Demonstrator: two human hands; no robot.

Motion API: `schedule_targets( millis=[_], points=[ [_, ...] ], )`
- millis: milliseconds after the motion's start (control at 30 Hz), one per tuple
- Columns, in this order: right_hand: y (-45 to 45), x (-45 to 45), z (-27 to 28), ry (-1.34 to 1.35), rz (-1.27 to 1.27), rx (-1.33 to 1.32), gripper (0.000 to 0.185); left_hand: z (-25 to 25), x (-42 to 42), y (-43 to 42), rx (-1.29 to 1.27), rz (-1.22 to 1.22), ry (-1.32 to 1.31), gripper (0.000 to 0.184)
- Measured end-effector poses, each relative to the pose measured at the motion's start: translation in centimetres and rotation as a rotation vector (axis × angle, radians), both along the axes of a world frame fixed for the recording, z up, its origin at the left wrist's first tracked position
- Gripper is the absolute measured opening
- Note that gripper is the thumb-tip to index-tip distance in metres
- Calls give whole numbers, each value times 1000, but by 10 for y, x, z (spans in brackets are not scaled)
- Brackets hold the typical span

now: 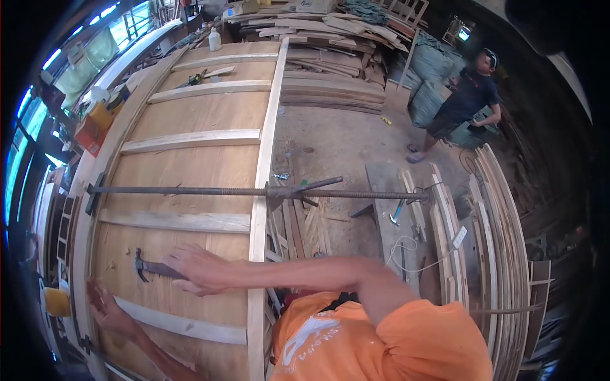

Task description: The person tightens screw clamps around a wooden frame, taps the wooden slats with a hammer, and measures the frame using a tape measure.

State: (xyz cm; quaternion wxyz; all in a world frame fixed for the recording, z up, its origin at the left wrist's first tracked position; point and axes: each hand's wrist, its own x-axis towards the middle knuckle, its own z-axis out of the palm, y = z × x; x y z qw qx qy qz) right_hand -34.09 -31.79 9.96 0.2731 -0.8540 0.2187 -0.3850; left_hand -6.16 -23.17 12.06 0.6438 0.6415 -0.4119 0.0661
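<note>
My right hand (198,270) is closed around the handle of a claw hammer (141,265), low over the plywood panel (184,168). The hammer's head points left, and part of its handle is hidden under my palm. At the lower left, my left hand (109,310) rests by the panel's left side rail (81,254), its fingers apart and nothing visible in them. Near that hand starts a pale wooden crosspiece (184,324). A long threaded bar clamp (222,190) spans the framed panel from its left edge past the right rail (264,190).
Stacked boards (330,95) lie at the back, and long strips (499,235) stand on the right. A blue-handled hammer (397,213) is on a bench (384,184). Another person (467,95) stands at the back right. A white bottle (215,39) sits at the panel's far end.
</note>
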Motion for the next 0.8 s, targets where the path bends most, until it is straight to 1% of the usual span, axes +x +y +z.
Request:
schedule_targets(
  millis=[67, 100, 167, 233, 300, 333, 367, 400, 433, 467, 500, 567, 633, 667, 700, 733, 767, 800],
  points=[
    [-8, -42, 50, 143, 255, 149, 46, 7, -15, -5, -21, 8, -21, 39],
    [-11, -62, 68, 142, 248, 137, 46, 5, -15, -7, -33, 1, -23, 39],
    [-16, -102, 101, 184, 330, 126, 43, -3, -13, -6, -28, -63, 167, 33],
    [-21, -137, 128, 174, 320, 113, 39, 13, -37, -2, 168, 115, 95, 23],
    [-28, -176, 149, 122, 360, 210, 30, 4, -39, 4, 96, 21, 144, 18],
    [-33, -194, 162, 175, 394, 211, 30, 18, -57, 9, 114, -23, 188, 18],
    [-40, -213, 176, 232, 410, 203, 35, 27, -75, 10, 125, -83, 236, 18],
    [-47, -229, 184, 251, 410, 234, 33, 27, -75, 15, 116, -19, 231, 18],
    [-51, -246, 190, 276, 399, 268, 31, 23, -81, 19, 134, -39, 234, 19],
    [-58, -264, 195, 287, 447, 263, 31, 18, -90, 22, 154, -63, 245, 19],
    [-68, -280, 199, 326, 417, 234, 33, 15, -103, 23, 147, -10, 253, 19],
    [-88, -312, 200, 365, 380, 192, 35, 14, -139, 27, 127, 88, 160, 19],
    [-103, -341, 198, 397, 348, 189, 35, 17, -183, 32, 231, 257, 13, 31],
    [-113, -355, 201, 428, 340, 202, 35, 14, -204, 31, 164, 238, 26, 29],
    [-124, -368, 196, 412, 337, 165, 33, 8, -224, 37, 243, 321, 21, 24],
    [-136, -379, 191, 385, 335, 126, 30, 8, -250, 33, 188, 283, 157, 21],
    [-146, -392, 191, 392, 462, 122, 30, 6, -267, 32, 222, 278, 134, 27],
    [-157, -404, 195, 486, 417, 307, 38, -4, -286, 40, 295, 312, 143, 31]
  ],
)
